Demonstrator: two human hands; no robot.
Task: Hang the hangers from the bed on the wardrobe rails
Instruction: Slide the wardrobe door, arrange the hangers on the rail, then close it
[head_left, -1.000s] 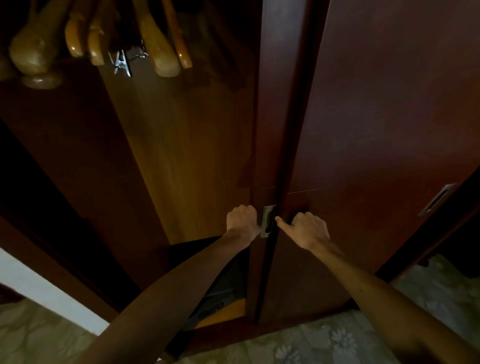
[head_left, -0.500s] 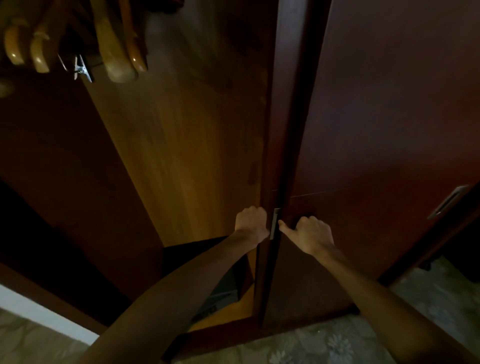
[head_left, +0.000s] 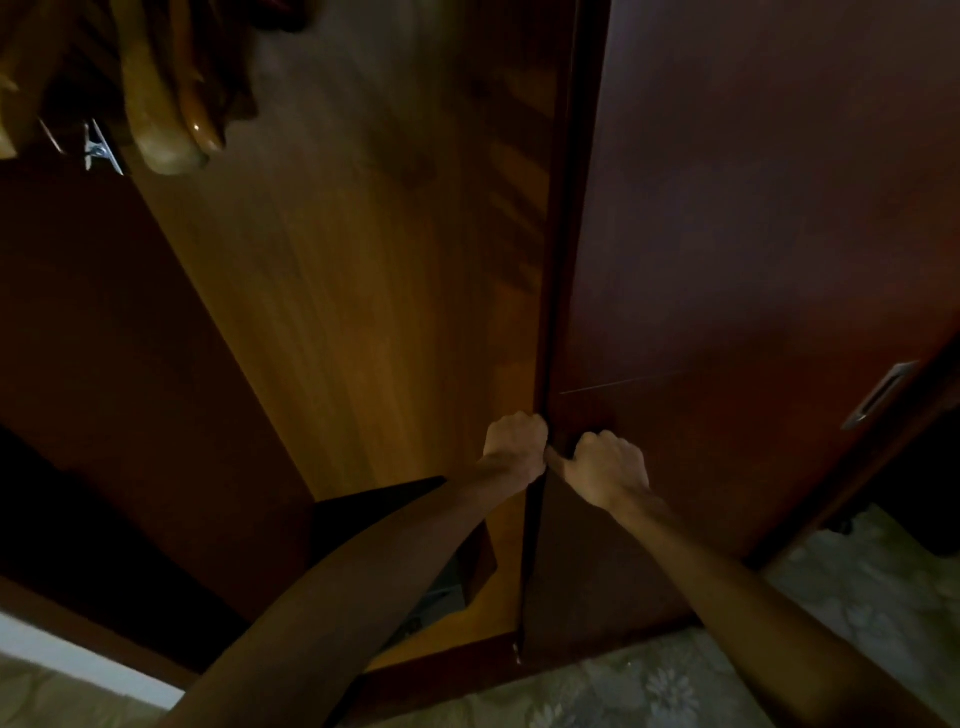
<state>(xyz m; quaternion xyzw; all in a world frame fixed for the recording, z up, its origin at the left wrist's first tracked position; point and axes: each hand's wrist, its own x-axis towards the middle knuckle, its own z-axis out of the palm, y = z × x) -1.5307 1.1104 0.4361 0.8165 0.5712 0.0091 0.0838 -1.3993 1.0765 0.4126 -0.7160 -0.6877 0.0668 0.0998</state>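
Fingers (head_left: 519, 426) of your left hand (head_left: 514, 449) curl round the front edge of the sliding door (head_left: 753, 260), with the knuckles facing you; whatever sits under them on that edge is hidden. Your right hand (head_left: 608, 467) is just beside it on the face of the same door, its fingers folded into a fist and its thumb stretched left until it touches the left hand at the door's edge. Whether the fist holds anything you cannot tell from this angle. Both forearms reach up from the bottom of the view.

Wooden hangers (head_left: 161, 114) hang inside the open wardrobe at the top left, bunched close together, with a metal clip (head_left: 98, 150) just below and left of them. A recessed metal handle (head_left: 878, 395) sits far right on a door panel. Patterned floor (head_left: 649, 686) lies below the doors.
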